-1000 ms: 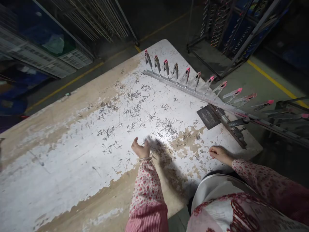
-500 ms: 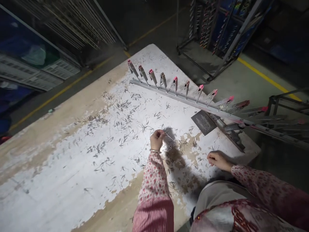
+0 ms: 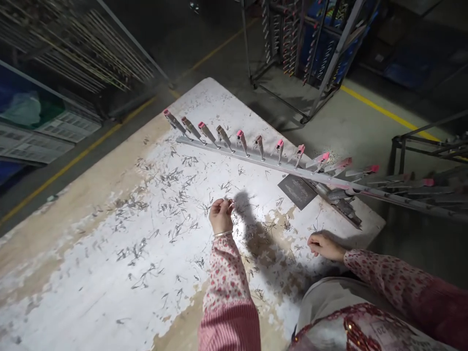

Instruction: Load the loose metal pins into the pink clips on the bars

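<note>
My left hand (image 3: 221,215) is over the middle of the table, its thumb and fingers pinched on a thin metal wire piece (image 3: 230,201); only a little of it shows. Several similar wire pieces (image 3: 179,175) lie scattered on the white, peeling tabletop (image 3: 91,292) around it. My right hand (image 3: 326,246) rests low near the table's right side with its fingers curled; what they hold, if anything, is hidden. Beyond both hands, a long metal bar (image 3: 234,152) carries a row of upright grey clip-like parts (image 3: 241,142), several with pink tops.
A dark square plate (image 3: 297,191) lies under the bar, beside a metal bracket (image 3: 341,202). Behind the table stands a wheeled rack (image 3: 338,48) hung with small parts. White crates (image 3: 69,129) and another rack (image 3: 120,36) are at the left. A dark metal frame (image 3: 398,151) stands at the right.
The view has shifted, so the table and bar appear further left and lower. My left hand has turned, and the wire piece that stuck out to the right shows less. My right hand stays curled.
</note>
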The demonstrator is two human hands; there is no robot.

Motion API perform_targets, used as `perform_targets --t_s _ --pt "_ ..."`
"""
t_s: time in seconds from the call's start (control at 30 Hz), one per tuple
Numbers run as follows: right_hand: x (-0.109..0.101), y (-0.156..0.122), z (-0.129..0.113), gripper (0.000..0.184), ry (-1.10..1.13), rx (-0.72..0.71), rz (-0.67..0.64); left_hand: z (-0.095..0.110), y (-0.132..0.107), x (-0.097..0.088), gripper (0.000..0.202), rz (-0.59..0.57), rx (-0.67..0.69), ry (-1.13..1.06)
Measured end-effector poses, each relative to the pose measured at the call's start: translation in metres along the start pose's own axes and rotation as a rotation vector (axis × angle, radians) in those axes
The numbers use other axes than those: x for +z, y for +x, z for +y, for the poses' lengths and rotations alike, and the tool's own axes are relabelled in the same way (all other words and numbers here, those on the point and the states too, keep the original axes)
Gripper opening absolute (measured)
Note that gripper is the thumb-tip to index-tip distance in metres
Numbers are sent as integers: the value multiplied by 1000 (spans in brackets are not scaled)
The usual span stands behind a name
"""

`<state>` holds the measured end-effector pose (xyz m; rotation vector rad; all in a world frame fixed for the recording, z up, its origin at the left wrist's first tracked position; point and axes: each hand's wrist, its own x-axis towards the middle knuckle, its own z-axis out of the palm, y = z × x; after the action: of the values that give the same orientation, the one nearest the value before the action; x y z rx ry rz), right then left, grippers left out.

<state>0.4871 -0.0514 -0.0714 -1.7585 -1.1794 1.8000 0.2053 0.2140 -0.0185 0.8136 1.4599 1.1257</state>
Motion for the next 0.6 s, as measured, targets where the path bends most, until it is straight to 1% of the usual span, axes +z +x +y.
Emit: perform_targets --t_s 0.13,0.23,0.4,0.6 --pt "0 0 1 13 35 4 -3 -6 3 4 41 -2 -4 -39" --pt "1 2 4 10 56 9 -10 -6 4 6 44 -12 5 -81" --pt "2 2 8 9 67 -12 -9 3 6 10 41 -42 19 -137" --pt "0 1 1 9 63 -1 2 12 2 19 41 -81 36 -216"
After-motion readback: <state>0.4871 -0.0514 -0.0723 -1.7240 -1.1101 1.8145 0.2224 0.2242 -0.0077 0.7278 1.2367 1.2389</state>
